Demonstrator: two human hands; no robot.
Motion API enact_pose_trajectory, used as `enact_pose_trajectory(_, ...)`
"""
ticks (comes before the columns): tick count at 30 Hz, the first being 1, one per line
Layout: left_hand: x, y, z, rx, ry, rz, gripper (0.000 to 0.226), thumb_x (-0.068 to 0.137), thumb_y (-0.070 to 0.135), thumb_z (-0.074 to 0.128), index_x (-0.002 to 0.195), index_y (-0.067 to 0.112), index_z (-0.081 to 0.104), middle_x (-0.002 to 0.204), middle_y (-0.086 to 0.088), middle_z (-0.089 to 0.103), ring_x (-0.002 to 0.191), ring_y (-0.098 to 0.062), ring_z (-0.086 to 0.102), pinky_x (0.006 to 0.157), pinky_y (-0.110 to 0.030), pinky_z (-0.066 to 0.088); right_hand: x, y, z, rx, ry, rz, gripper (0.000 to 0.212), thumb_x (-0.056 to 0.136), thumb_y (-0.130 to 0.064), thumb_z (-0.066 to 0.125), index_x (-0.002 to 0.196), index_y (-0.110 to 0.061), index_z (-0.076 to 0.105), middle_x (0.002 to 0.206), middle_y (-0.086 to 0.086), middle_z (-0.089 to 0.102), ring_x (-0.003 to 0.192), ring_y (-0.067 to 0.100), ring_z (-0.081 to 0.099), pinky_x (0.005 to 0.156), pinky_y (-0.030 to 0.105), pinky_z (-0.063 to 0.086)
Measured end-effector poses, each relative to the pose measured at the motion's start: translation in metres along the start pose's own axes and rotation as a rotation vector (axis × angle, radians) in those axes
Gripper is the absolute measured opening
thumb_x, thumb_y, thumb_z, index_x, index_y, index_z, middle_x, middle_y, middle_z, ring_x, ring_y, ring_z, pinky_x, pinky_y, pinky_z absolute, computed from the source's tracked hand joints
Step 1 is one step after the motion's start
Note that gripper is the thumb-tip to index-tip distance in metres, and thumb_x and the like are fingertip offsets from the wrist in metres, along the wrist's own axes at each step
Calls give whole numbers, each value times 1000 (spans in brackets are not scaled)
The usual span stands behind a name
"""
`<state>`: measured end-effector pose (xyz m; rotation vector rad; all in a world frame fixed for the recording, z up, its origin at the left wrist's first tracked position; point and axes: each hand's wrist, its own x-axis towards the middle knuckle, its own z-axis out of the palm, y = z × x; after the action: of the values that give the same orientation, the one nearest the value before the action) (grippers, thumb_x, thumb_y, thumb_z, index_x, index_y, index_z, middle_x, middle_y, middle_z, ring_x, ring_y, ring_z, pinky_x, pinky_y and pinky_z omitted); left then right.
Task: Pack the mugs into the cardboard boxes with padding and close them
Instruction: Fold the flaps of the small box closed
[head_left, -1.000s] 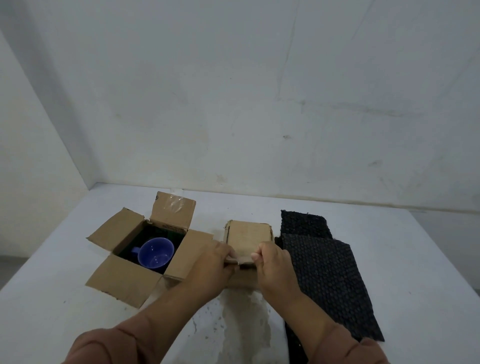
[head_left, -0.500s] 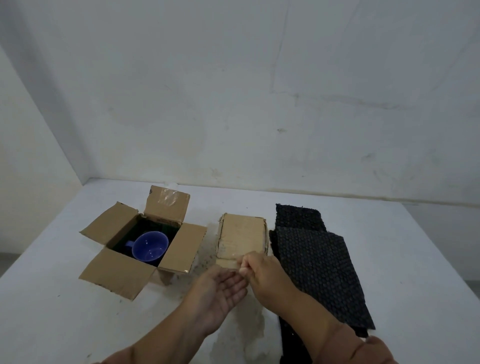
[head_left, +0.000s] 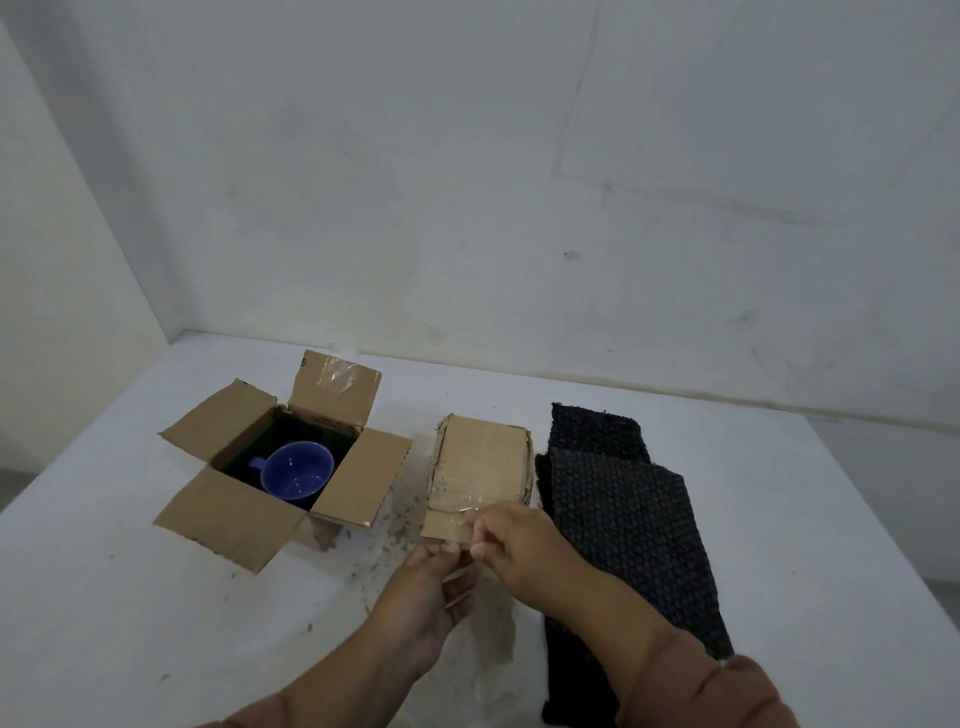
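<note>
An open cardboard box (head_left: 234, 512) stands at the left with its four flaps spread. A blue mug (head_left: 296, 474) sits upright inside it on dark padding. In the middle stands a smaller closed cardboard box (head_left: 480, 462) with clear tape (head_left: 457, 506) across its near edge. My right hand (head_left: 514, 543) is at that near edge, thumb and fingers pinched on a strip of the tape. My left hand (head_left: 428, 603) lies just below it, palm up and fingers loosely spread, fingertips near the strip. Black bubble padding sheets (head_left: 628, 525) lie right of the closed box.
The white table (head_left: 130, 623) meets a white wall at the back and another on the left. Dirt specks and a worn patch (head_left: 498, 639) mark the surface in front of the closed box. The padding runs to the near edge on the right.
Both hands came off the closed box's near flap and drew back towards me. The left turned palm up; the right now pinches the tape.
</note>
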<state>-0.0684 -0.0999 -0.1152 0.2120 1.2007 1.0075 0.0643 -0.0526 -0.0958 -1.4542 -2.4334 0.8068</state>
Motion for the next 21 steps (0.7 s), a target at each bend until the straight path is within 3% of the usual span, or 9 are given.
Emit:
enact_pose_trajectory(5, 3, -7, -4, 118, 61, 22, 16, 98, 20, 49, 84, 14, 53, 94, -6, 62, 77, -22, 52, 68, -33, 42, 4, -2, -15, 62, -71, -3, 26, 85, -22, 57, 111, -19, 60, 121, 5, 58, 111, 18, 48, 98, 30, 41)
enact_pose_trajectory(7, 4, -10, -3, 164, 86, 38, 15, 98, 21, 49, 86, 14, 54, 93, -5, 62, 76, -21, 52, 67, -33, 42, 11, -1, -17, -145, -76, -64, 37, 90, -20, 53, 127, -23, 55, 136, 6, 45, 123, 21, 37, 103, 29, 32)
enact_pose_trajectory(9, 5, -12, -2, 192, 110, 50, 15, 98, 20, 48, 87, 13, 55, 93, -4, 62, 74, -21, 51, 65, -33, 42, 17, 3, -14, -422, -62, -142, 42, 94, -22, 48, 135, -31, 46, 149, 5, 29, 132, 27, 25, 106, 40, 28)
enact_pose_trajectory(13, 10, -16, -1, 257, 139, 100, 16, 99, 19, 45, 88, 13, 54, 91, -5, 59, 71, -22, 49, 62, -32, 41, 23, 10, -15, -585, -61, -183, 43, 96, -27, 44, 138, -38, 38, 155, 8, 18, 137, 31, 21, 101, 44, 30)
enact_pose_trajectory(21, 22, -30, -2, 283, 158, 106, 14, 99, 14, 41, 88, 12, 49, 82, -8, 52, 62, -20, 46, 57, -32, 42, 29, 13, -13, -609, -30, -221, 47, 94, -25, 49, 137, -38, 40, 151, 12, 28, 130, 35, 31, 98, 48, 35)
